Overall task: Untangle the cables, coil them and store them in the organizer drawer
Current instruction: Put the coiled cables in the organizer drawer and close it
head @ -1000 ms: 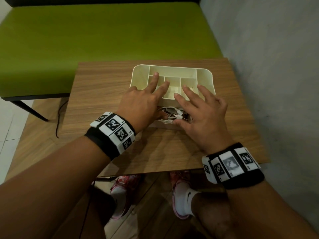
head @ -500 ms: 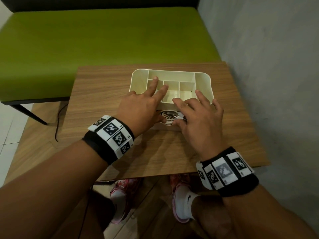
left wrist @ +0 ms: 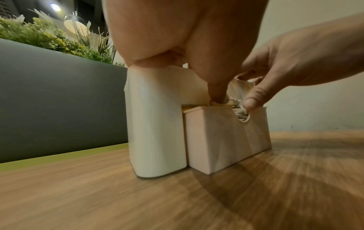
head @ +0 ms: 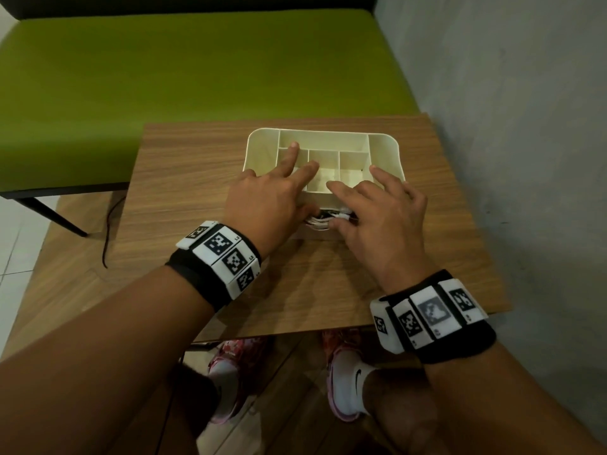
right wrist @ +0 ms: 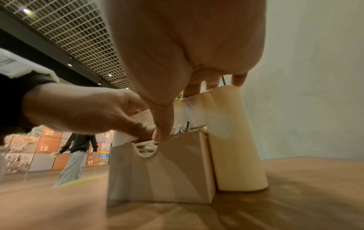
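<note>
The organizer is seen on the wooden table, with its drawer pulled part-way out toward 6 o'clock. The white coiled cables are lodged in the drawer's open strip, directly beneath both thumbs.

The left hand and the right hand are laid with fingers spread straight over the compartment tray, thumbs pressed down on the cables; nothing is pinched. The drawer's long axis runs 9 to 3 o'clock, and both hands lie equally near, so closing toward 12 o'clock is judged the coming move once the cables sit below the lip.

Only the tray's compartments are given by the head view; the finger notch with cable showing through it is revealed by the wrist views.
</note>
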Available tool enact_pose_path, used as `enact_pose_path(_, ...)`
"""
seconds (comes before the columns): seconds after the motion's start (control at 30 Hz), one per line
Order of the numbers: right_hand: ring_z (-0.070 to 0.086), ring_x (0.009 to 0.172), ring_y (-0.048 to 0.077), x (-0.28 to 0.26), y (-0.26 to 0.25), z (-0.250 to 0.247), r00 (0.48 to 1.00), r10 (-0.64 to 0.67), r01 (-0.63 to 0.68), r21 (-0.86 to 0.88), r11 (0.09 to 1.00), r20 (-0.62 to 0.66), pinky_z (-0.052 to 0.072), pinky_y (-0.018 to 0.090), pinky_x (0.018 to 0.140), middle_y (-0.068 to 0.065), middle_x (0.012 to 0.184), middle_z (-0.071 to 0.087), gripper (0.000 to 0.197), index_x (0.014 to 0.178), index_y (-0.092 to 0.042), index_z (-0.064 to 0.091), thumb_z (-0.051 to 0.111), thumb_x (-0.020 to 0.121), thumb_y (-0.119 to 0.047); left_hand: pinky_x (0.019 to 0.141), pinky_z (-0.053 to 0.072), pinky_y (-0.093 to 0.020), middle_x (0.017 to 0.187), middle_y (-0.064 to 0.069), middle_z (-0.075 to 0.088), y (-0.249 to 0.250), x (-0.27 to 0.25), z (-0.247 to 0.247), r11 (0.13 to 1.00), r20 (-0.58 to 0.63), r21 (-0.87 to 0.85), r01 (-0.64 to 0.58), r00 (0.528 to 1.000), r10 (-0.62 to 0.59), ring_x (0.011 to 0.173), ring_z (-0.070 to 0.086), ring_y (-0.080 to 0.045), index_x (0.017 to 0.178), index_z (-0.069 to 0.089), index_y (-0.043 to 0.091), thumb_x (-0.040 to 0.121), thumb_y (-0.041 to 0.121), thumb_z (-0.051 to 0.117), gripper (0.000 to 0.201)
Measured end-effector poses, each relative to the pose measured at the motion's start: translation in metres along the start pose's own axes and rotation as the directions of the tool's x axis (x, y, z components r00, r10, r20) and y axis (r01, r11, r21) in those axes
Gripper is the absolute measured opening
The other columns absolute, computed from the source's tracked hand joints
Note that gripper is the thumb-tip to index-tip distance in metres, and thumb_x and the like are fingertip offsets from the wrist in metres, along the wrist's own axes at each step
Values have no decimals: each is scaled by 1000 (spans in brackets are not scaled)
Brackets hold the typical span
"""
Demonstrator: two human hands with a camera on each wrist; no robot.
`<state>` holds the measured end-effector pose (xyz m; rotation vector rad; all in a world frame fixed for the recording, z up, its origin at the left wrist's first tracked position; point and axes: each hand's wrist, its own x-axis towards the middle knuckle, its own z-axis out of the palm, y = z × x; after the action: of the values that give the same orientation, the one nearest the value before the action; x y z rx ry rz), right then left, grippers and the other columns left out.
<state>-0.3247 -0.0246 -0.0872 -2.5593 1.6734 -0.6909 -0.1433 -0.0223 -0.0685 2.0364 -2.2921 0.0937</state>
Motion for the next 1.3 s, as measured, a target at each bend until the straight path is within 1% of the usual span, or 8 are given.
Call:
enact_pose_path(0.1, 37, 141, 18, -3, 9, -10, 999, -1, -7, 156, 988, 53, 22, 51, 112, -6, 129, 63, 59, 135, -34, 53, 76, 81, -37, 87, 46, -42, 162, -4, 22, -1, 2, 3, 1000, -16, -10, 1, 1000, -1, 107, 65, -33, 147, 35, 30, 89, 54, 60, 68)
enact_pose_path(0.17, 37, 142, 20, -9, 15, -14, 997, -51, 39, 182, 983, 61, 19, 52, 116, -1, 135, 59, 50, 127, -29, 60, 77, 80, -29, 88, 45, -41, 163, -2, 19, 0, 2, 4, 1000, 2, 1, 10, 1000, -10, 108, 64, -32, 147, 33, 32, 89, 55, 59, 68)
enact_pose_path(0.3, 33, 142, 33, -13, 14, -4, 987, -90, 91, -2, 996, 131, 14, 59, 116, 11, 136, 53, 47, 116, -22, 69, 83, 72, -25, 89, 45, -41, 163, -1, 18, 0, 1, 2, 1000, 4, 8, 12, 1000, -12, 108, 64, -32, 148, 32, 33, 89, 56, 58, 68)
enact_pose_path(0.57, 32, 136, 35, -9, 3, 2, 986, -28, 54, -157, 986, 162, 6, 58, 117, 11, 135, 47, 31, 113, -28, 70, 73, 82, -31, 89, 46, -42, 164, 0, 15, -4, 1, 0, 1000, 45, -2, -7, 999, 7, 105, 63, -36, 150, 27, 34, 83, 71, 52, 80)
enact_pose_path(0.73, 38, 129, 34, -6, 3, 4, 992, -21, 41, -164, 986, 125, 14, 59, 117, 8, 128, 51, 26, 108, -31, 72, 74, 82, -26, 90, 46, -41, 164, 1, 12, -2, 0, -4, 1000, 61, 17, -7, 998, 6, 108, 62, -36, 152, 23, 33, 79, 77, 49, 89)
enact_pose_path(0.97, 50, 114, 29, -7, 3, 1, 999, -43, 44, -75, 996, 16, 25, 57, 113, 4, 111, 59, 12, 92, -23, 68, 74, 82, -21, 88, 46, -43, 164, -4, 16, 2, 1, 3, 999, 25, 33, 4, 1000, -5, 108, 64, -32, 148, 28, 28, 84, 66, 56, 80)
enact_pose_path(1.13, 57, 93, 22, -3, -1, -2, 997, 49, -50, -16, 999, -63, 33, 46, 103, -4, 90, 61, 35, 95, -20, 54, 82, 74, -23, 84, 48, -41, 163, -4, 19, 4, -1, 2, 999, 11, 41, 8, 1000, -8, 101, 66, -34, 146, 32, 27, 84, 66, 58, 78)
enact_pose_path(1.3, 58, 79, 24, 4, -6, 3, 989, 103, -111, -68, 991, -110, 39, 48, 94, -2, 78, 60, 33, 88, -18, 53, 83, 72, -20, 75, 47, -37, 162, -7, 23, -1, -4, 4, 996, -8, 79, -36, 999, 37, 84, 68, -35, 147, 33, 27, 79, 64, 66, 84)
